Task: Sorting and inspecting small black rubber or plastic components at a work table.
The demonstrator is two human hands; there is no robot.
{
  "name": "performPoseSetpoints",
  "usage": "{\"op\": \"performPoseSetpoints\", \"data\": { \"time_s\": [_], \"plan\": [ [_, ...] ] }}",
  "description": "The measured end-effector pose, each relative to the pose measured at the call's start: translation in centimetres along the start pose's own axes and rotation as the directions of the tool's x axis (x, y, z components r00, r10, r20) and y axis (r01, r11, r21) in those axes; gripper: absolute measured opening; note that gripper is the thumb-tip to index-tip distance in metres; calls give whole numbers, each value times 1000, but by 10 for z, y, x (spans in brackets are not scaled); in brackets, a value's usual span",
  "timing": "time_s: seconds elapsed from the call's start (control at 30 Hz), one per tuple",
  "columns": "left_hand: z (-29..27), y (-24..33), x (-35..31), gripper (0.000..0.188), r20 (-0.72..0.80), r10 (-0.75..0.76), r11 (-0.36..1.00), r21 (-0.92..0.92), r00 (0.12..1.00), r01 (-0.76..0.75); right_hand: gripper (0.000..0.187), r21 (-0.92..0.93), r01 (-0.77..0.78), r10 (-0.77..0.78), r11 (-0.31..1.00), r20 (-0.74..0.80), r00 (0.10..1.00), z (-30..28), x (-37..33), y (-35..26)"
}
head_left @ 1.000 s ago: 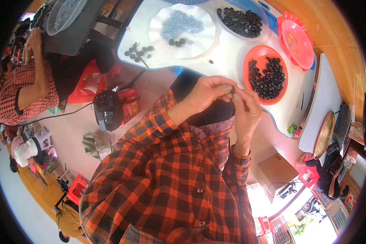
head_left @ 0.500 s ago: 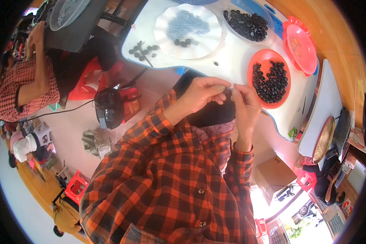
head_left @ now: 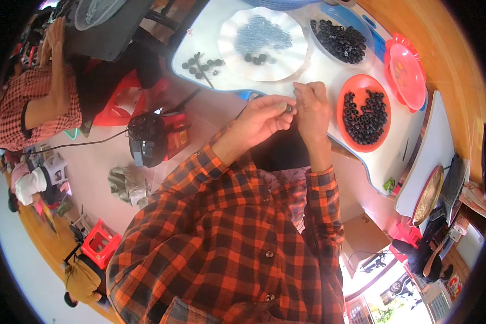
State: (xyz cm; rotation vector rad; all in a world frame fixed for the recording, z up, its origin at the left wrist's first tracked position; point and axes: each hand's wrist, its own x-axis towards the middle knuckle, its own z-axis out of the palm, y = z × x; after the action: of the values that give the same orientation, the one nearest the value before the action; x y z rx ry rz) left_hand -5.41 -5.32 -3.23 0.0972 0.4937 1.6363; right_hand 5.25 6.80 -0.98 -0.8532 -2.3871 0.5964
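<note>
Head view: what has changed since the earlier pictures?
The right hand moved forward from the left hand to the table, covering a loose black piece's spot; any grip is unclear. The left hand still pinches a small dark piece. Orange bowl and white plate stayed put.

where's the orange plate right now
In the head view, the orange plate sits upper right on the white table, right of the right hand and below left of the pink dish.

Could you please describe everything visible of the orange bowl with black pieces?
The orange bowl appears oval in this view, shallow and smooth, like plastic. It sits upright on the white table, right of the right hand and apart from it. Small black pieces, many ring-like, cover much of its inside; bare orange shows around them.
</note>
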Motion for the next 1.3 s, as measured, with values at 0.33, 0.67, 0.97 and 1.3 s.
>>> {"op": "performPoseSetpoints", "data": {
  "time_s": [0.33, 0.67, 0.97, 1.3],
  "plan": [
    [2, -4, 1, 24, 11, -30, 999, 32, 1000, 29, 14, 265, -225, 224, 937, 36, 974, -20, -20, -4],
    [23, -13, 8, 26, 28, -32, 994, 103, 999, 29, 20, 871, -428, 440, 241, 295, 848, -37, -54, 6],
    [36, -19, 10, 26, -1, -34, 991, 130, 999, 34, 15, 917, -349, 473, 192, 225, 852, -47, -61, 2],
    [38, -22, 8, 25, -29, -24, 989, 146, 999, 28, 13, 866, -291, 459, 407, 82, 885, -49, -60, -9]
  ]
}}
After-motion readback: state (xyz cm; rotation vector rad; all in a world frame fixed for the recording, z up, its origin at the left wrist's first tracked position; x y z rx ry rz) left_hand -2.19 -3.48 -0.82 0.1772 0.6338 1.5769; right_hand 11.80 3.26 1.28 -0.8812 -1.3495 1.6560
